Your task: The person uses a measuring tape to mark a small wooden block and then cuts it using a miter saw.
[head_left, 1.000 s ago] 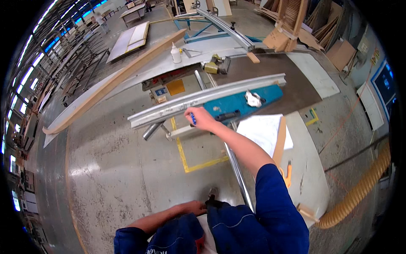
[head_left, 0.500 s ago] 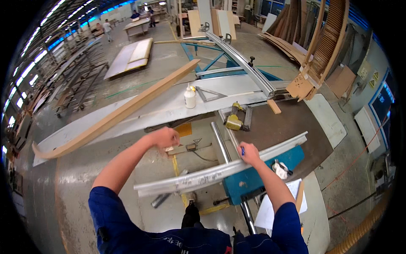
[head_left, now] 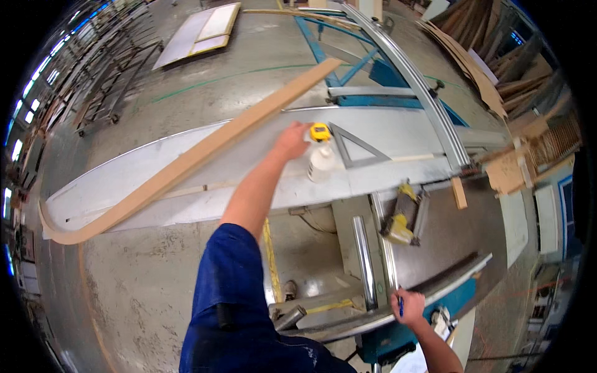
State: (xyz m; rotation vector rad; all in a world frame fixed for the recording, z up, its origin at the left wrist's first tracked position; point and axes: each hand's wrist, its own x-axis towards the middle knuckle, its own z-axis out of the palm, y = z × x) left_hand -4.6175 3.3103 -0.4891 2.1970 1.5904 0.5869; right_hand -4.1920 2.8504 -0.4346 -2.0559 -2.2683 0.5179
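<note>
My left hand (head_left: 294, 139) reaches over the long white panel (head_left: 373, 180) with open, slightly curved fingers, just left of a yellow tape measure (head_left: 320, 132); contact is unclear. A white squeeze bottle (head_left: 320, 165) stands below the tape, beside a metal triangle square (head_left: 367, 157). My right hand (head_left: 407, 306), lower right, is closed on a blue pen (head_left: 401, 306), resting at an aluminium rail (head_left: 466, 275) that lies over a teal machine part (head_left: 388, 340).
A long curved wooden strip (head_left: 205, 146) crosses the panel on the left. A yellow nail gun (head_left: 401, 221) and wood block (head_left: 459, 193) lie on the dark table. A teal frame with a rail (head_left: 423, 93) stands beyond. Wood offcuts (head_left: 522, 74) are stacked right.
My left arm has risen from low by my body and stretched forward to the tape measure. My view has shifted toward the panel. My right hand still grips the pen, now lower in view.
</note>
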